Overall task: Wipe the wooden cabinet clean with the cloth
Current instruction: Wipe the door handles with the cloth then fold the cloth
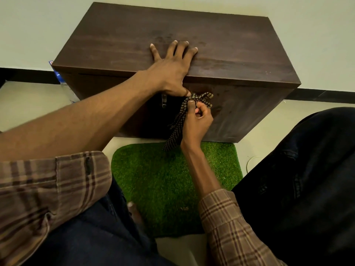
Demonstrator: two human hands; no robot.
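Note:
A low dark-brown wooden cabinet (221, 45) stands against the pale wall, seen from above. My left hand (171, 68) lies flat on its top near the front edge, fingers spread, thumb hooked over the edge. My right hand (196, 121) is closed on a dark checked cloth (177, 123) and presses its bunched top against the cabinet's front face, just below the top edge. The rest of the cloth hangs down toward the floor.
A green artificial-grass mat (163, 185) lies on the floor in front of the cabinet. A metal handle (163, 100) shows on the cabinet front, left of the cloth. My knees in dark jeans flank the mat. A blue object (57, 73) sits behind the cabinet's left corner.

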